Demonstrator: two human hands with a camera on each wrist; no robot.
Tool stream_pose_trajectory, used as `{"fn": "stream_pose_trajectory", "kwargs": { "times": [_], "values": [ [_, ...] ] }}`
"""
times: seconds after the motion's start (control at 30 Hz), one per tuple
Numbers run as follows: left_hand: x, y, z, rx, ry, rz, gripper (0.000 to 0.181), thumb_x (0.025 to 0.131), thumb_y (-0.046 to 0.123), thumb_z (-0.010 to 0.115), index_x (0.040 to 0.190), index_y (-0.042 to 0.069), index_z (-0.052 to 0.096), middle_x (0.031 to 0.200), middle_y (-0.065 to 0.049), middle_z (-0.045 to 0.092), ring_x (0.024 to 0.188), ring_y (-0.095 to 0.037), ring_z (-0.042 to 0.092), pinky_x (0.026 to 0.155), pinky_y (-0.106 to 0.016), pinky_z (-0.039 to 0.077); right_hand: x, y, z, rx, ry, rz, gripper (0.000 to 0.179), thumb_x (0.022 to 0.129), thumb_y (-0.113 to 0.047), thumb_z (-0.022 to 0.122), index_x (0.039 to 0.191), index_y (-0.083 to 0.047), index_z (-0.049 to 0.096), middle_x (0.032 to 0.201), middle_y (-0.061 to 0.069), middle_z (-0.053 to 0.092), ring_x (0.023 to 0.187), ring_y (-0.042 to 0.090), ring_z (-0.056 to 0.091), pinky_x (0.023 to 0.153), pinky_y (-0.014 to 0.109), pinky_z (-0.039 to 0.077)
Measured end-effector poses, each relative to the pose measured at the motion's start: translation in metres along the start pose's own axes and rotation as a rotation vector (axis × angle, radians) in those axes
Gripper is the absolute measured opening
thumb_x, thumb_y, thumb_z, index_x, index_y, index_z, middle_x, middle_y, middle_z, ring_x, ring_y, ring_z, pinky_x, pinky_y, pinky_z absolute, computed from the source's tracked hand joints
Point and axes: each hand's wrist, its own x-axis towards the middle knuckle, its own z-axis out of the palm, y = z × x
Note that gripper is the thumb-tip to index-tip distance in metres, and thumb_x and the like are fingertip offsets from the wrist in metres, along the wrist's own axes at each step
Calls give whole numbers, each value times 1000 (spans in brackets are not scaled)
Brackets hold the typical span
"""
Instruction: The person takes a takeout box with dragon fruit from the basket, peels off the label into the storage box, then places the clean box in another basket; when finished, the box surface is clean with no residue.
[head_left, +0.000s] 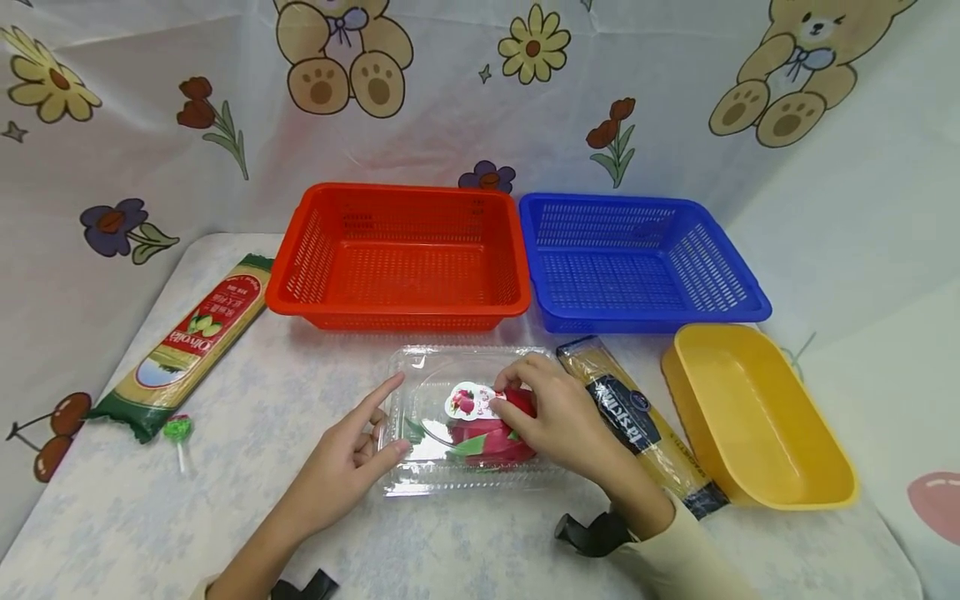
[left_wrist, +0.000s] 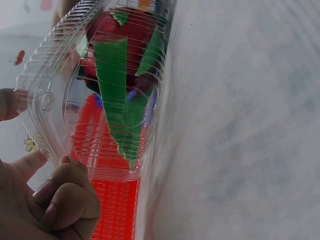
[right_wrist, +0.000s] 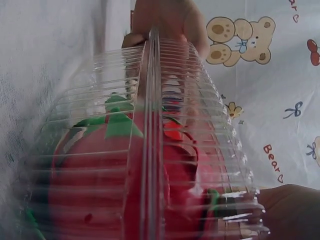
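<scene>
A clear plastic clamshell box [head_left: 427, 475] lies on the table with a red dragon fruit [head_left: 487, 442] inside, its scales green. On the lid is a white label [head_left: 465, 402] with a fruit picture. My right hand [head_left: 558, 417] is over the lid's right part, thumb and forefinger pinching the label's right end. At the box's left edge, my left hand [head_left: 345, 467] holds it, thumb and forefinger spread along the rim. In the left wrist view the left hand's other fingers [left_wrist: 75, 200] curl against the side. The right wrist view shows the box from its ribbed side.
Behind the box stand a red basket [head_left: 397, 321] and a blue basket [head_left: 652, 321]. To the right are a pasta packet [head_left: 637, 417] and a yellow tub [head_left: 757, 408]. Another pasta packet [head_left: 195, 333] and a green lollipop [head_left: 178, 429] lie on the left.
</scene>
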Motion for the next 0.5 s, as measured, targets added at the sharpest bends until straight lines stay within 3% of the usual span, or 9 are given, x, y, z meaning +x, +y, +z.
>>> {"fn": "stream_pose_trajectory", "kwargs": {
  "times": [0.13, 0.3, 0.5],
  "values": [
    [-1, -1, 0, 4, -1, 5, 74, 97, 26, 73, 160, 32, 34, 96, -7, 49, 54, 1, 27, 43, -22, 28, -3, -1, 1, 30, -21, -17, 16, 89, -27, 79, 97, -25, 66, 97, -12, 60, 82, 9, 52, 67, 31, 42],
    [-2, -3, -1, 15, 5, -2, 74, 97, 25, 73, 160, 32, 35, 98, -6, 50, 55, 1, 27, 44, -22, 29, -5, 1, -1, 134, -56, -45, 21, 91, -23, 78, 99, -28, 59, 76, -10, 51, 61, 7, 46, 54, 27, 37],
    [0, -4, -2, 30, 4, -4, 74, 97, 25, 72, 160, 34, 34, 96, -5, 49, 55, 0, 27, 45, -23, 31, -2, 7, 0, 278, -59, -46, 17, 93, -13, 76, 100, -26, 68, 70, -13, 54, 55, 6, 47, 50, 25, 40]
  ]
}}
